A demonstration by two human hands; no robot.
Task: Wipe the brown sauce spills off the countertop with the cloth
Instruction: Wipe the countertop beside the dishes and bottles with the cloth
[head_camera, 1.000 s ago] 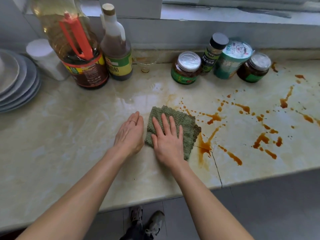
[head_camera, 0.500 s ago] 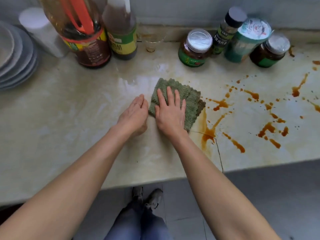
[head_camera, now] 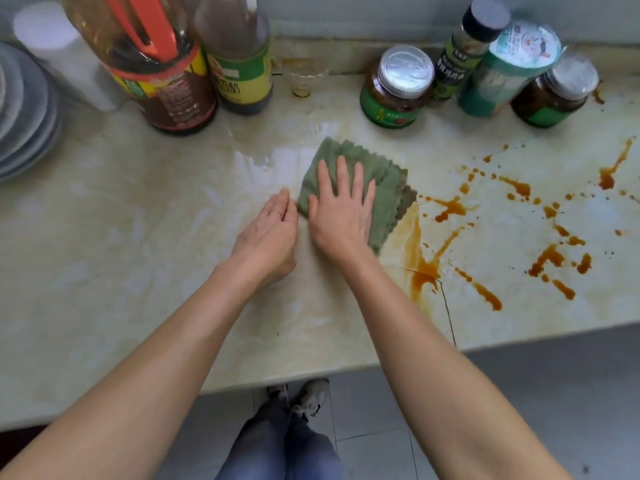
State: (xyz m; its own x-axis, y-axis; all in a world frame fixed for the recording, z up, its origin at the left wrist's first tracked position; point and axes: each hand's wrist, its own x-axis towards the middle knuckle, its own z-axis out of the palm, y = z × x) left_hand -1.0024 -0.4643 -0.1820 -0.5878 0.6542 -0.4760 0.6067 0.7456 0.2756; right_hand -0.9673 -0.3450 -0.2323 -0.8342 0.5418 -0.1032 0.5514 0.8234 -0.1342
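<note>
1. The right hand (head_camera: 341, 211) lies flat on the green cloth (head_camera: 386, 180), fingers straight and spread. The palm presses the cloth to the counter (head_camera: 138, 237) and nothing is gripped.
2. The cloth is folded and sits directly under that palm. Its scalloped edges stick out beyond the fingertips and to the hand's right.
3. The left hand (head_camera: 268, 232) rests on the counter just left of the right hand, fingers together and loosely bent, holding nothing. Its fingertips sit right at the cloth's left edge; whether they touch it I cannot tell.
4. Brown sauce (head_camera: 414, 247) starts just right of the cloth. A pale smear runs from the cloth's right edge back toward the wrist and ends in a darker blot by a thin crack (head_camera: 448, 306).
5. Further right of the right hand, well apart from the cloth, more sauce splashes and drops scatter across the counter.
6. Beyond the right fingertips, by the wall, stand a jar (head_camera: 394, 88), a slim bottle (head_camera: 464, 57), a teal tub (head_camera: 509, 71) and a second jar (head_camera: 554, 95).
7. Beyond the left hand stand a big bottle (head_camera: 166, 81), a vinegar bottle (head_camera: 239, 71) and a small glass (head_camera: 304, 81) — and a wet sheen lies on the counter between them and the fingers.
8. Far left of the left hand are stacked plates (head_camera: 24, 116).
</note>
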